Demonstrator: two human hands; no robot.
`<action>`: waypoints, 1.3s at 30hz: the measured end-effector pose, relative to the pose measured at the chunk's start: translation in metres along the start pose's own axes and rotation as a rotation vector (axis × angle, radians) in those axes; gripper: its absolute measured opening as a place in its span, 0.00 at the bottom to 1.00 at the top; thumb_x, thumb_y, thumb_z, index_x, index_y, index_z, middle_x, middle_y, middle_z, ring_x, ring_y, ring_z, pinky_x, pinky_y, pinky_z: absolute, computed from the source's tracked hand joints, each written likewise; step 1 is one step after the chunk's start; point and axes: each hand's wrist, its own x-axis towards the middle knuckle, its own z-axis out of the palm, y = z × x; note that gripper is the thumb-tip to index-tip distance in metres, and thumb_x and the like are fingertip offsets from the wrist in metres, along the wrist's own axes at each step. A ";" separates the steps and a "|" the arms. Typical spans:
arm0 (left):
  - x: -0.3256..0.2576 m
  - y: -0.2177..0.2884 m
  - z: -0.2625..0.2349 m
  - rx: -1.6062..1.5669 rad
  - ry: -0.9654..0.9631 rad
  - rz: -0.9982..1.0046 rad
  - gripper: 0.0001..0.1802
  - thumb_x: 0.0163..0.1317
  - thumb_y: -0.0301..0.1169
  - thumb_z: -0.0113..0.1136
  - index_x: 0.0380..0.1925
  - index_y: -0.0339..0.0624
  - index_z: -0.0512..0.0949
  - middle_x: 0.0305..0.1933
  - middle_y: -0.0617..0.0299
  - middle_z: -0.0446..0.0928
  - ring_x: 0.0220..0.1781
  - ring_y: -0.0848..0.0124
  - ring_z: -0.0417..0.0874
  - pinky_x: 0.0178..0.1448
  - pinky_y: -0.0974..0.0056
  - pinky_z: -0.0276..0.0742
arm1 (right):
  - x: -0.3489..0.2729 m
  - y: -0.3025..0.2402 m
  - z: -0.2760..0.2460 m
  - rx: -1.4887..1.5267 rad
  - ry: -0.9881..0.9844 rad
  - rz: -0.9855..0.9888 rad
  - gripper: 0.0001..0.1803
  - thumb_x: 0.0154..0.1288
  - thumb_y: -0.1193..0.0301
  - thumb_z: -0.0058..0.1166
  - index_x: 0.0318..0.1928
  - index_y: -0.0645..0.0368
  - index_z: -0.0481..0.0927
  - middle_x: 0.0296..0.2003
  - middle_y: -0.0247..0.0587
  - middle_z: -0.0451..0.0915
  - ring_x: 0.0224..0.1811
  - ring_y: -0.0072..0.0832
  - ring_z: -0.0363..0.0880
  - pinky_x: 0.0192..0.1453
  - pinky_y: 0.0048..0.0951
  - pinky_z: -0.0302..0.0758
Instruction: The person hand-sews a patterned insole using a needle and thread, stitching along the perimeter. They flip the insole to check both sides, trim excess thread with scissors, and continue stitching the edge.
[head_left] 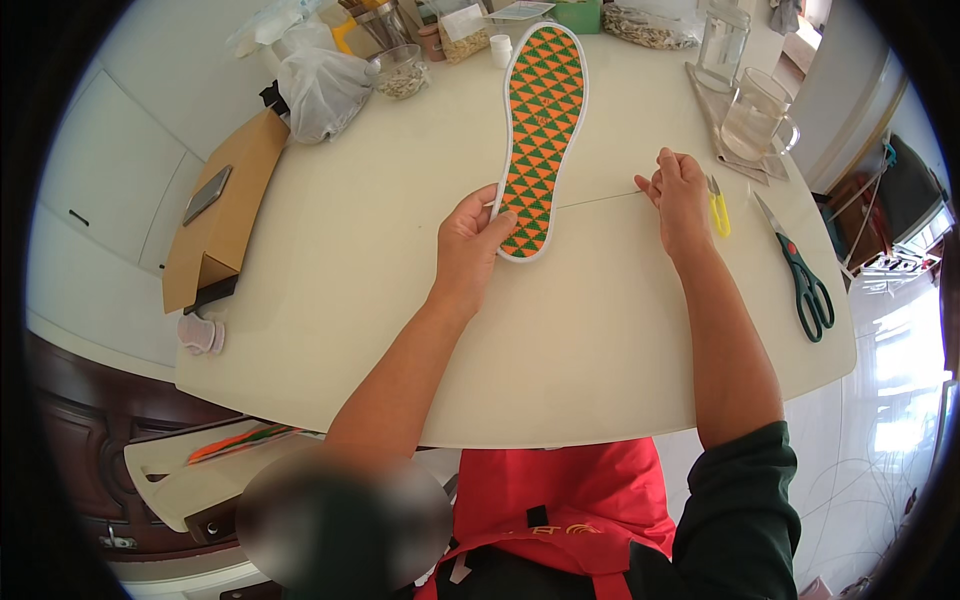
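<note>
My left hand grips the heel end of a shoe insole, thumb on its patterned face. The insole is held tilted up above the table, with orange and green triangles inside a white edging. A thin dark thread runs from beside the insole to my right hand. That hand is closed, its fingers curled on the thread; whether a needle is in them I cannot make out. Just right of it lie small yellow thread snips. Farther right are large scissors with dark green handles.
The pale table has a cardboard box with a phone at its left edge. At the back stand a white plastic bag, a glass bowl and a small white bottle. A glass mug stands back right.
</note>
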 end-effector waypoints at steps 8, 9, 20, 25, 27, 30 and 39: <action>-0.001 0.002 0.003 0.021 0.015 -0.002 0.17 0.62 0.20 0.51 0.52 0.33 0.72 0.42 0.60 0.81 0.40 0.78 0.81 0.43 0.71 0.77 | 0.001 0.001 -0.002 0.008 -0.003 0.010 0.12 0.72 0.66 0.40 0.36 0.63 0.67 0.21 0.28 0.61 0.19 0.16 0.56 0.50 0.30 0.78; -0.001 0.002 0.002 0.012 0.028 0.019 0.17 0.62 0.20 0.51 0.52 0.33 0.72 0.42 0.60 0.80 0.40 0.78 0.81 0.43 0.71 0.77 | 0.002 0.000 -0.002 0.043 0.011 0.009 0.12 0.72 0.66 0.40 0.36 0.63 0.67 0.21 0.28 0.61 0.19 0.16 0.56 0.49 0.31 0.79; 0.017 -0.001 -0.022 -0.005 0.204 0.102 0.18 0.63 0.20 0.50 0.54 0.32 0.69 0.41 0.59 0.80 0.41 0.78 0.80 0.45 0.72 0.76 | 0.009 -0.009 -0.018 0.208 0.126 0.001 0.11 0.72 0.66 0.38 0.34 0.61 0.66 0.22 0.31 0.67 0.17 0.17 0.59 0.37 0.29 0.80; 0.018 -0.004 -0.025 0.051 0.186 0.107 0.18 0.63 0.23 0.52 0.54 0.36 0.70 0.41 0.63 0.81 0.40 0.78 0.81 0.42 0.70 0.77 | 0.015 -0.007 -0.024 0.244 0.154 -0.022 0.11 0.72 0.67 0.36 0.35 0.62 0.66 0.27 0.36 0.73 0.18 0.18 0.63 0.37 0.30 0.81; 0.017 -0.005 -0.024 0.048 0.183 0.115 0.18 0.63 0.23 0.52 0.54 0.36 0.70 0.41 0.63 0.81 0.40 0.78 0.81 0.42 0.69 0.77 | 0.016 -0.006 -0.025 0.254 0.169 -0.041 0.11 0.73 0.67 0.36 0.36 0.62 0.66 0.29 0.37 0.74 0.19 0.18 0.66 0.37 0.30 0.81; 0.016 -0.006 -0.023 0.040 0.192 0.111 0.18 0.63 0.22 0.52 0.54 0.35 0.70 0.41 0.62 0.81 0.40 0.78 0.81 0.43 0.70 0.77 | 0.019 -0.006 -0.030 0.268 0.223 -0.065 0.11 0.73 0.66 0.36 0.38 0.63 0.66 0.31 0.39 0.75 0.21 0.19 0.69 0.36 0.30 0.81; 0.015 -0.004 -0.024 -0.013 0.269 0.085 0.18 0.64 0.20 0.50 0.54 0.33 0.69 0.42 0.60 0.80 0.41 0.78 0.80 0.46 0.72 0.75 | 0.047 -0.019 -0.091 0.451 0.563 -0.169 0.13 0.71 0.67 0.36 0.37 0.65 0.70 0.30 0.41 0.77 0.21 0.24 0.71 0.33 0.28 0.80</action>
